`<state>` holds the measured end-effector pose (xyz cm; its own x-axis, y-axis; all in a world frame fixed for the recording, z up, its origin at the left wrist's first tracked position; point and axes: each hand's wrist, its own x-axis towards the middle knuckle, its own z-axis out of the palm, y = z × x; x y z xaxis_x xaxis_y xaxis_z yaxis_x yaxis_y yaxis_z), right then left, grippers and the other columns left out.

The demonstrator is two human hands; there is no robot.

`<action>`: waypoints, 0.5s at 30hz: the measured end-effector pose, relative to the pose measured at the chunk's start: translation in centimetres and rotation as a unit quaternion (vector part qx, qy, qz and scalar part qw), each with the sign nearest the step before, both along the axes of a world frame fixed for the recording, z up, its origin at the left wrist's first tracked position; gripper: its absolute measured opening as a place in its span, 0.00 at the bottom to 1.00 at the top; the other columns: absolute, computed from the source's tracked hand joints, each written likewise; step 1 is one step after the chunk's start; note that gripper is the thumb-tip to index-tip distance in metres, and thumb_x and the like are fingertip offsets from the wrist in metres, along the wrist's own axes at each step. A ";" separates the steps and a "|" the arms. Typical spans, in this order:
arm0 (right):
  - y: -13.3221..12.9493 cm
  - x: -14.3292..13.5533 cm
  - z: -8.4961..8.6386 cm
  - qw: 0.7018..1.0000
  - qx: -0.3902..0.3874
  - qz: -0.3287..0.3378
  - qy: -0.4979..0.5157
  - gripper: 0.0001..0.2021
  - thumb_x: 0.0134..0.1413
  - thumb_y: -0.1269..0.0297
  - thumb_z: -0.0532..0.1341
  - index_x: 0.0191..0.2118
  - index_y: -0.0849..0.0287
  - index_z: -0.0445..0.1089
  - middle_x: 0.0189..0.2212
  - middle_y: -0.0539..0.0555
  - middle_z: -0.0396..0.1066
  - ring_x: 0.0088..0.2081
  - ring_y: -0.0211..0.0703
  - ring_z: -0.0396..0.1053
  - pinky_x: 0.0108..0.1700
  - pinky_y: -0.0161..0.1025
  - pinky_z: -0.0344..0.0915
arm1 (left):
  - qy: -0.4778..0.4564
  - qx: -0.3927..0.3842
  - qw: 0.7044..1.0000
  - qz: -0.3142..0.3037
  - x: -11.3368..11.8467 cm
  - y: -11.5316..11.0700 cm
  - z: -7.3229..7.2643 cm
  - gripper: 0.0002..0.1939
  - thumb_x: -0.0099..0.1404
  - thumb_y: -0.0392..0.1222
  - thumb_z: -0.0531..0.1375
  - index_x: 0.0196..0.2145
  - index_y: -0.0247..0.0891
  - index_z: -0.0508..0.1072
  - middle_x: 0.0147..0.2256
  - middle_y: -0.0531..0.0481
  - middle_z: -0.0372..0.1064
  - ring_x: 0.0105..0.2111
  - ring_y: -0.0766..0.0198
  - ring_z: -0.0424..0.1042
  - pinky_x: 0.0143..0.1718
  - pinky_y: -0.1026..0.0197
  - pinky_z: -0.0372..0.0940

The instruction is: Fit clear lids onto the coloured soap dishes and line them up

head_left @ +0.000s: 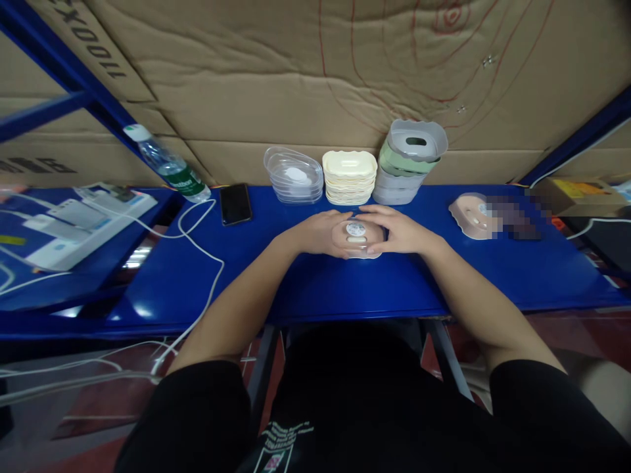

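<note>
Here, across the blue table (359, 289), I see grey-and-green boxes (401, 187), clear covers (294, 187) and cream trays (350, 180) stacked at upper centre, seemingly unworked; mid-frame, left hand (319, 233) and right hand (400, 230) clasp a pinkish dish (357, 240), apparently covered already; a similar piece (468, 217) lies at right.

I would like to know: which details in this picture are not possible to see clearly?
All in the head view:
Sides of the held dish: partly covered by the left hand and right hand.
Print on its round label: too small, blurred.
Right part of the other dish: hidden by pixelation.
Number of cream trays: nested too closely.
Cardboard lettering, upper left: cut by the top edge.
</note>
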<state>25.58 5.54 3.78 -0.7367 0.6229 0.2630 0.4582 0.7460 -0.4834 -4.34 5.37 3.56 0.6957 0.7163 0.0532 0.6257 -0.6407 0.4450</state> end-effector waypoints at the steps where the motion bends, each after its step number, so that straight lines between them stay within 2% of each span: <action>1: -0.2 -0.4 0.1 1.000 0.010 0.018 0.016 0.38 0.61 0.37 0.74 0.72 0.46 0.76 0.75 0.60 0.70 0.75 0.68 0.68 0.77 0.70 0.63 | -0.005 0.001 1.000 -0.008 0.0 0.0 -0.1 0.59 0.56 0.69 0.75 0.79 0.48 0.64 0.72 0.40 0.71 0.73 0.34 0.68 0.73 0.36 0.64; 4: -0.9 -1.6 0.1 0.997 0.023 0.067 0.039 0.20 0.75 0.46 0.65 0.65 0.43 0.82 0.69 0.54 0.78 0.73 0.60 0.72 0.77 0.67 0.63 | 0.000 -0.005 1.000 -0.006 0.0 0.1 -0.2 0.57 0.57 0.68 0.75 0.78 0.51 0.64 0.75 0.42 0.68 0.74 0.35 0.67 0.74 0.37 0.62; 8: -1.1 -1.9 0.4 0.996 0.021 0.081 0.024 0.15 0.75 0.51 0.65 0.59 0.42 0.86 0.66 0.52 0.81 0.71 0.58 0.74 0.75 0.65 0.68 | 0.022 -0.023 0.999 0.028 0.1 0.0 -0.5 0.62 0.57 0.72 0.73 0.80 0.42 0.60 0.79 0.37 0.60 0.78 0.34 0.60 0.78 0.40 0.57; 11: -1.3 -1.0 1.4 0.999 0.020 0.034 -0.017 0.16 0.71 0.55 0.69 0.59 0.45 0.86 0.66 0.55 0.81 0.67 0.61 0.77 0.69 0.62 0.73 | 0.031 -0.018 0.998 0.046 0.1 0.0 -0.8 0.67 0.59 0.75 0.71 0.82 0.35 0.55 0.80 0.31 0.56 0.79 0.33 0.58 0.78 0.41 0.56; 15: -1.9 1.2 3.2 0.990 0.041 -0.077 -0.112 0.16 0.69 0.55 0.68 0.58 0.48 0.86 0.62 0.56 0.83 0.60 0.61 0.82 0.59 0.54 0.78 | 0.075 0.000 0.995 0.071 0.0 0.3 -1.1 0.62 0.65 0.72 0.69 0.82 0.32 0.55 0.81 0.28 0.53 0.80 0.35 0.57 0.79 0.42 0.54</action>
